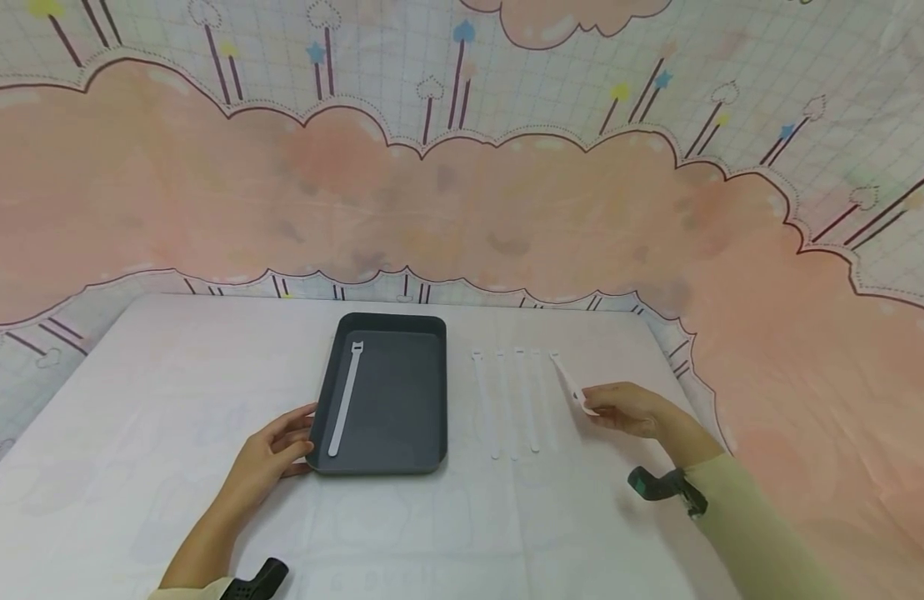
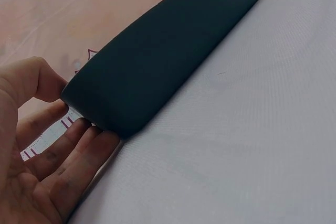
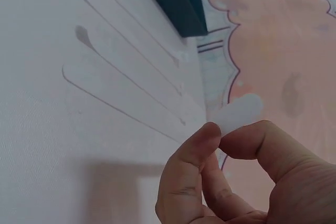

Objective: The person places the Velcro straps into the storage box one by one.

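Note:
My left hand point(image 1: 270, 450) rests against the outer left side of a dark grey tray point(image 1: 439, 400), fingertips touching its wall near the front corner. In the left wrist view the fingers point(image 2: 79, 166) meet the tray's dark wall point(image 2: 163, 51) from outside. One white slotted-head strap point(image 1: 345, 400) lies lengthwise inside the tray. My right hand point(image 1: 628, 408) pinches the end of another white strap point(image 1: 570, 382) between thumb and fingertips, right of the tray. That strap's rounded end point(image 3: 241, 114) sticks out past the thumb in the right wrist view. Its slotted head points away, low over the table.
Several white straps point(image 1: 527, 400) lie side by side on the white tabletop point(image 1: 169, 375), between the tray and my right hand. Behind the table hangs a patterned cloth point(image 1: 469, 217) with peach clouds. Dark cameras point(image 1: 664, 485) sit on the wrists.

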Demonstrator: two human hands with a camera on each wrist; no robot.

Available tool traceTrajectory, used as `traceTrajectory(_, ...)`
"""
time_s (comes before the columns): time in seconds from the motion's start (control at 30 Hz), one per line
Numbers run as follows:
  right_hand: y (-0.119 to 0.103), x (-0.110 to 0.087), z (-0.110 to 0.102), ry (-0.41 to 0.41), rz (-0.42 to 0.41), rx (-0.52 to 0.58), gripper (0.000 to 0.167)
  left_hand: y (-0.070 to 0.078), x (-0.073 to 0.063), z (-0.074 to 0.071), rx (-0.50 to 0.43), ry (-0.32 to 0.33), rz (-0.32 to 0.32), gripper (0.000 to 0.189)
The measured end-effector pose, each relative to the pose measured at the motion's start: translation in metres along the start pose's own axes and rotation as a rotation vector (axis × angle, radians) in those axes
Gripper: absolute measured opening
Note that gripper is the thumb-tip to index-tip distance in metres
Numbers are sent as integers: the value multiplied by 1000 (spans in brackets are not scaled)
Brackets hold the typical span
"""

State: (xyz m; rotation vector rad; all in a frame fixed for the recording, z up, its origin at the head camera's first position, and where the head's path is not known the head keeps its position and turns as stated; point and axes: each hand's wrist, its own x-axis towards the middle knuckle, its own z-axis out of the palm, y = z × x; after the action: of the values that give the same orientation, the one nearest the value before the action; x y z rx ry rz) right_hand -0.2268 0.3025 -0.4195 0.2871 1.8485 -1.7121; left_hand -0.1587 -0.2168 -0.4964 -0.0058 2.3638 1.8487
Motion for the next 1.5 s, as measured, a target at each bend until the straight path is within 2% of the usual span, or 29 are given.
traceTrajectory(0.17,-2,-3,3,-18,2,13,12,0,-1,0,6,1,-1,56)
traceTrajectory(0.37,-3,-6,7,-40,-7,-35,16,0,-1,0,6,1,5,55)
traceTrajectory(0.73,-11,-17,26,-65,-33,-155,51,0,0,0,9,0,6,55)
traceTrajectory(1.0,-17,-24,43,-121,-78,-193,50,4,-2,0,-6,-9,-3,56)
traceTrajectory(1.3,-12,-21,53,-92,-115,-221,46,3,-2,0,-3,-10,3,56)
traceTrajectory(1.5,-11,-20,61,-87,-142,-213,39,3,-2,0,-4,-12,32,56)
